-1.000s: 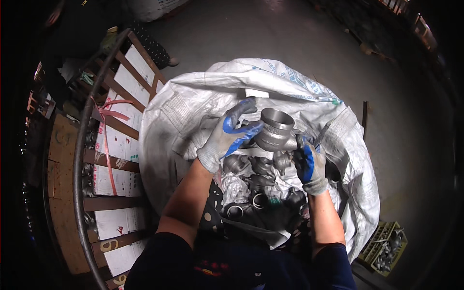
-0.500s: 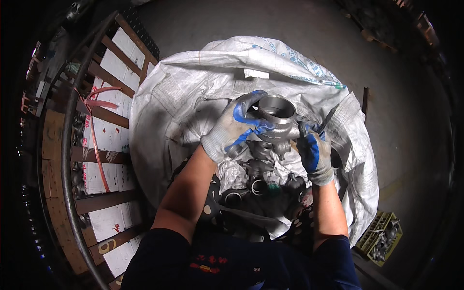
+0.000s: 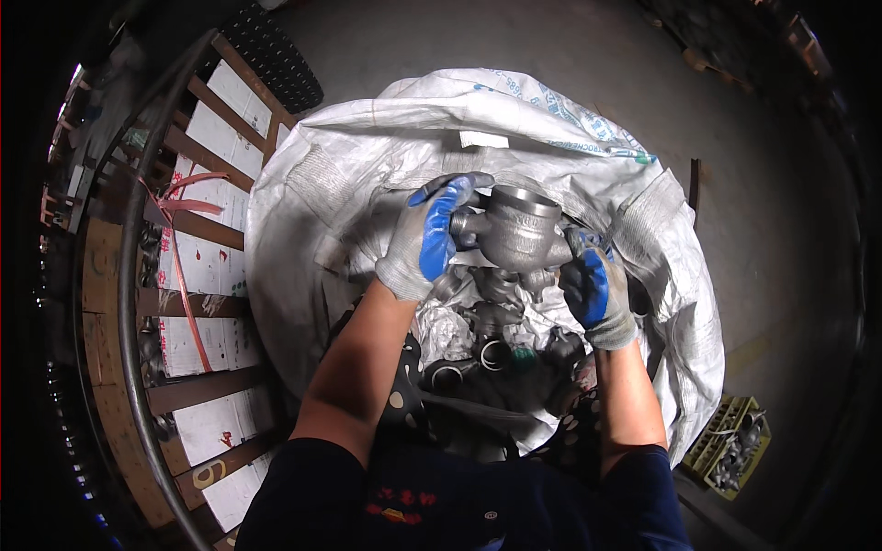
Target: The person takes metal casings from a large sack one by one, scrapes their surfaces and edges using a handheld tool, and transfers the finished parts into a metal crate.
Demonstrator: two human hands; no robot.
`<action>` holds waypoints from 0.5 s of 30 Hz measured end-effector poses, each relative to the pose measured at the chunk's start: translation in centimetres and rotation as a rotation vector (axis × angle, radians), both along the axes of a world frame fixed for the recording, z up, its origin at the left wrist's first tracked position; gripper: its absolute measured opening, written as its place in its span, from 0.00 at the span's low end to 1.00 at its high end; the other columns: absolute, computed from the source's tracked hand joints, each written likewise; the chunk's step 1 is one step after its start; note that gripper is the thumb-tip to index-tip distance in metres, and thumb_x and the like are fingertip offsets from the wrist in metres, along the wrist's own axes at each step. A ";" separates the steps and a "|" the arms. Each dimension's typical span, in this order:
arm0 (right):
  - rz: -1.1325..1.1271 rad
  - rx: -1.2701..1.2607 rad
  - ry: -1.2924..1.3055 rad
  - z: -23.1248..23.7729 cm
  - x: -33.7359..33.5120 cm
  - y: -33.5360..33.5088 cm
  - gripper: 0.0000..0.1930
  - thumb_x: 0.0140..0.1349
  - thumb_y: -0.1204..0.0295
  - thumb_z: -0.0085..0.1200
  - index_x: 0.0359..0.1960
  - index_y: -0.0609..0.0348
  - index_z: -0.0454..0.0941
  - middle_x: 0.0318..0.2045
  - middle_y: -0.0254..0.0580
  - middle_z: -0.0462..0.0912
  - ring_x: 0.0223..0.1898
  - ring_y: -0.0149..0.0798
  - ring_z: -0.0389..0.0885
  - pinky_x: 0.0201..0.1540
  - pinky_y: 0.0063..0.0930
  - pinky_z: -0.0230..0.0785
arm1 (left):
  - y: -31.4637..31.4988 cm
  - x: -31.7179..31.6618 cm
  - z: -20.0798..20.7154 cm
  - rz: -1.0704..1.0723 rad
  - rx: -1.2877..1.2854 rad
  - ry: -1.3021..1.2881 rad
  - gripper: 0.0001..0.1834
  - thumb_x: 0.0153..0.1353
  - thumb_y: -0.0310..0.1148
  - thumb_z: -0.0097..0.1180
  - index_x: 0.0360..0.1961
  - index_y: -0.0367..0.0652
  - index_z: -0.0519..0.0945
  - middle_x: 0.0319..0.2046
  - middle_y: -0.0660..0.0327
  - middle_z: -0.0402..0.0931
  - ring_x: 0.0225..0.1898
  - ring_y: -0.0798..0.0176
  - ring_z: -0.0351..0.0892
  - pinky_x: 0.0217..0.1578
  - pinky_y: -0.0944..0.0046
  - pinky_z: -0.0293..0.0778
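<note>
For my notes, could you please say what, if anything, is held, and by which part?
A grey metal fitting: left hand at its left stub, right hand at its right side.

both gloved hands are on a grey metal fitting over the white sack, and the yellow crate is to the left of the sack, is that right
Not quite: the yellow crate is to the right of the white sack, as the head view shows. The left hand and right hand are indeed on the grey metal fitting.
</note>
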State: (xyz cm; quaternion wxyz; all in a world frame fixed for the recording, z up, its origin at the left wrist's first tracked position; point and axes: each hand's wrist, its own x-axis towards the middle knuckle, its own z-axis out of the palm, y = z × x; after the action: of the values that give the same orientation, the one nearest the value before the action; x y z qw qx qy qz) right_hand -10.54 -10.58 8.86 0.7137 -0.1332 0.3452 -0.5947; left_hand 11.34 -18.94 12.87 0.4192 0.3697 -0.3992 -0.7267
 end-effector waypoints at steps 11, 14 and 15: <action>0.040 -0.154 0.214 2.5 0.6 -0.4 0.17 0.61 0.67 0.45 0.50 0.61 0.69 0.14 0.20 0.60 0.11 0.16 0.53 0.12 0.12 0.43 | -0.5 -0.2 -1.9 0.113 0.050 0.093 0.14 0.62 0.35 0.42 0.44 0.40 0.74 0.33 0.62 0.74 0.30 0.71 0.75 0.27 0.73 0.71; 0.023 -0.081 0.322 2.1 0.4 -0.1 0.19 0.65 0.64 0.38 0.52 0.63 0.64 0.17 0.22 0.58 0.15 0.17 0.54 0.13 0.10 0.45 | -0.6 0.2 -2.7 0.082 0.088 0.125 0.14 0.62 0.33 0.43 0.44 0.39 0.74 0.34 0.62 0.75 0.31 0.71 0.75 0.27 0.74 0.71; 0.057 -0.112 0.268 1.7 -0.1 0.1 0.18 0.62 0.66 0.42 0.50 0.64 0.66 0.18 0.25 0.63 0.17 0.20 0.60 0.15 0.12 0.51 | -0.6 0.1 -2.9 0.088 0.050 0.102 0.13 0.62 0.32 0.42 0.44 0.39 0.74 0.34 0.61 0.75 0.32 0.71 0.75 0.27 0.73 0.71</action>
State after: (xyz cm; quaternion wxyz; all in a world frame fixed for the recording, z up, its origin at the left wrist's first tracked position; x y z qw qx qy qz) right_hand -10.68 -10.50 10.54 0.6690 -0.2610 0.3998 -0.5696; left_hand 11.48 -19.49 9.98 0.4611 0.3597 -0.3427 -0.7352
